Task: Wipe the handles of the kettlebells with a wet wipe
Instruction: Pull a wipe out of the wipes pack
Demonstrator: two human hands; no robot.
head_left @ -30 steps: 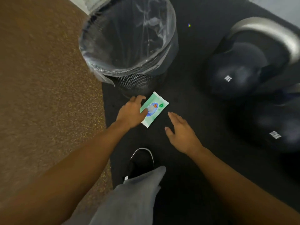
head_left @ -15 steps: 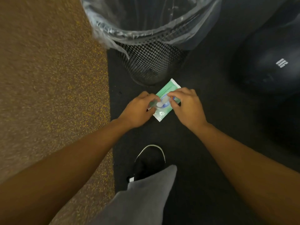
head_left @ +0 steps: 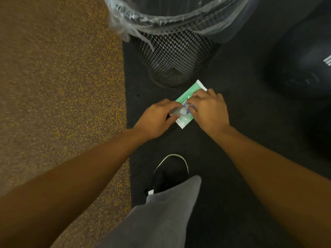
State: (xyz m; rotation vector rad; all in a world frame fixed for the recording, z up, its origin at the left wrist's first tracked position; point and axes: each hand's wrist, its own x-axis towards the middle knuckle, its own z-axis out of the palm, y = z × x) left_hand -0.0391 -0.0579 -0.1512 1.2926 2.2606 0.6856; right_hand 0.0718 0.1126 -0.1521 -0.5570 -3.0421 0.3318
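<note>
A green and white wet wipe pack [head_left: 191,93] lies on the black floor mat just in front of the bin. My left hand [head_left: 157,119] holds the pack's near left edge, fingers curled over it. My right hand [head_left: 207,110] is on top of the pack, its fingertips pinching at the small flap in the pack's middle. One dark kettlebell [head_left: 302,65] stands at the right edge; its handle is out of view.
A black mesh waste bin [head_left: 175,56] with a clear plastic liner stands right behind the pack. Brown speckled flooring [head_left: 59,90] lies to the left of the black mat [head_left: 241,122]. My black shoe [head_left: 172,170] and grey trouser leg are below the hands.
My right hand came in from the near right and joined the left on the pack. The view tilted down and closer, and the kettlebell handles left the frame.
</note>
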